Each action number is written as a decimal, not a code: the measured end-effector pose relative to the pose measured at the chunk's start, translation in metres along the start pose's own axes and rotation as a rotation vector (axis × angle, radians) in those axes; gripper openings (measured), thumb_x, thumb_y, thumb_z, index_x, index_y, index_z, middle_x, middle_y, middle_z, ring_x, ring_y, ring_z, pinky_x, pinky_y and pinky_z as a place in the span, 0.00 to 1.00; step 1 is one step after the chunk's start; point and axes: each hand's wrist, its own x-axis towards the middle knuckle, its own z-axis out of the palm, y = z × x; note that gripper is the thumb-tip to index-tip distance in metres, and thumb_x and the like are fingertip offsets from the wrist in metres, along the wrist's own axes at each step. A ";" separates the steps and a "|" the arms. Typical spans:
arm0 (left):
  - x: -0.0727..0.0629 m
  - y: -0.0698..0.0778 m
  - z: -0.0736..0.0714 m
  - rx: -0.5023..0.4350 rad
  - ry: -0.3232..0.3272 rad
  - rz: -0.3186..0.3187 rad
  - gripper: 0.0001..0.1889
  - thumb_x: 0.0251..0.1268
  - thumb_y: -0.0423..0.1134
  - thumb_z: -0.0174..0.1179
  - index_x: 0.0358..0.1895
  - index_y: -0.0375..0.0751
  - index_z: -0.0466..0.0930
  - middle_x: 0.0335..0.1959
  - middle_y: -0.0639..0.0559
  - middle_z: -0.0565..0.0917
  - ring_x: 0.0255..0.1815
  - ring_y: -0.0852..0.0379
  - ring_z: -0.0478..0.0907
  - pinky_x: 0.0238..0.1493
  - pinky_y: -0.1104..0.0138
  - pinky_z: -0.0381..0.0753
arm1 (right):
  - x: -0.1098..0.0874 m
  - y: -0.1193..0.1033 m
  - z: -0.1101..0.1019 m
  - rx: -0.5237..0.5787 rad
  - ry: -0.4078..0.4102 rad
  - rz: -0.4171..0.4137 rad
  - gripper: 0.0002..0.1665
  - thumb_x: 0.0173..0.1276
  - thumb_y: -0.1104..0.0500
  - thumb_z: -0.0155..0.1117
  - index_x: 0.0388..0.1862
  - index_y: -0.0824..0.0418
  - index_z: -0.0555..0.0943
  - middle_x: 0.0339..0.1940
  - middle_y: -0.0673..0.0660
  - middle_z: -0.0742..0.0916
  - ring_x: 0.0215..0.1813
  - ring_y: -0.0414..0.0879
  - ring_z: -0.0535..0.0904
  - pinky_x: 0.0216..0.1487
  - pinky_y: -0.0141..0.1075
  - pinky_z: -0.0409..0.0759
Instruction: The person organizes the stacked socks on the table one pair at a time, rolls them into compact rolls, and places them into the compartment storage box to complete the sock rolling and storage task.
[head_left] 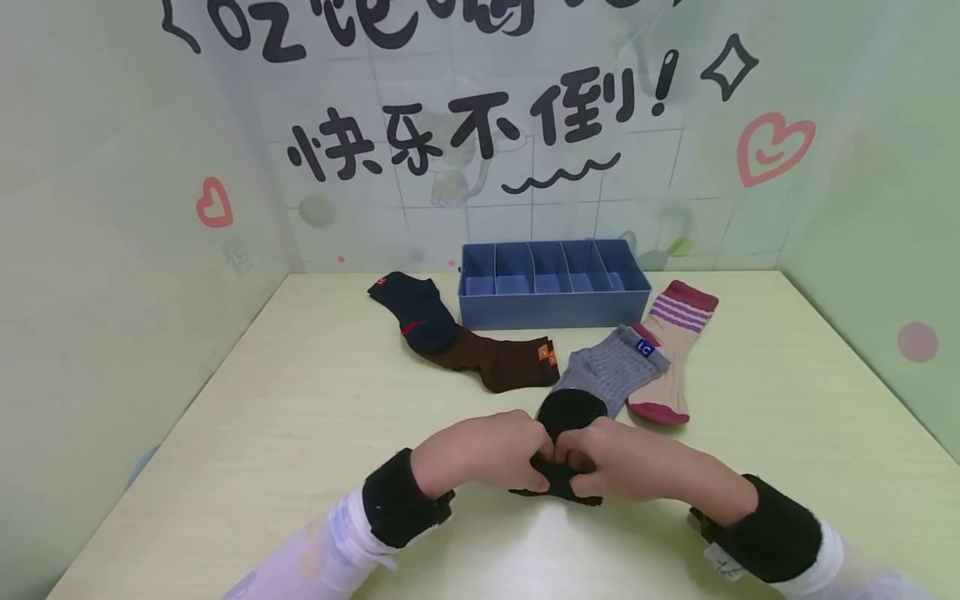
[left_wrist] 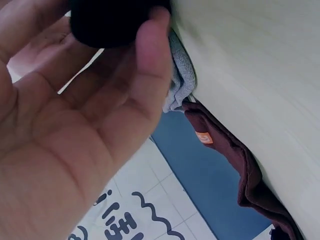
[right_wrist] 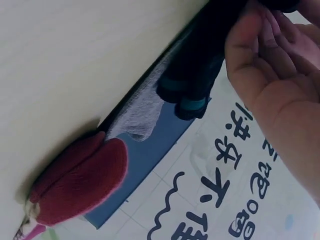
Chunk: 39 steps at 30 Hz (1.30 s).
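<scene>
Both hands meet at a black sock (head_left: 572, 410) near the front middle of the table. My left hand (head_left: 498, 450) pinches its near part from the left, thumb and fingertips on the dark fabric (left_wrist: 110, 25). From the right, my right hand (head_left: 633, 460) pinches the same part with curled fingers. The far end of the sock lies folded beyond the hands, overlapping a grey sock (head_left: 603, 367) in the head view. Teal bands show on the black sock (right_wrist: 192, 102) in the right wrist view. The fingers hide the middle of the sock.
A blue box (head_left: 555, 310) with several compartments stands at the back by the wall. Left of it, a navy sock (head_left: 420, 312) overlaps a brown sock (head_left: 502, 361). A beige and maroon sock (head_left: 678, 350) lies right, partly under the grey one. Walls border the table.
</scene>
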 end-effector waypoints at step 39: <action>0.000 0.006 0.003 0.043 -0.012 0.033 0.09 0.76 0.46 0.67 0.38 0.50 0.79 0.26 0.60 0.76 0.26 0.64 0.72 0.32 0.71 0.72 | -0.005 -0.011 0.007 -0.159 0.021 -0.045 0.04 0.64 0.63 0.75 0.32 0.54 0.88 0.26 0.43 0.80 0.30 0.34 0.71 0.36 0.27 0.74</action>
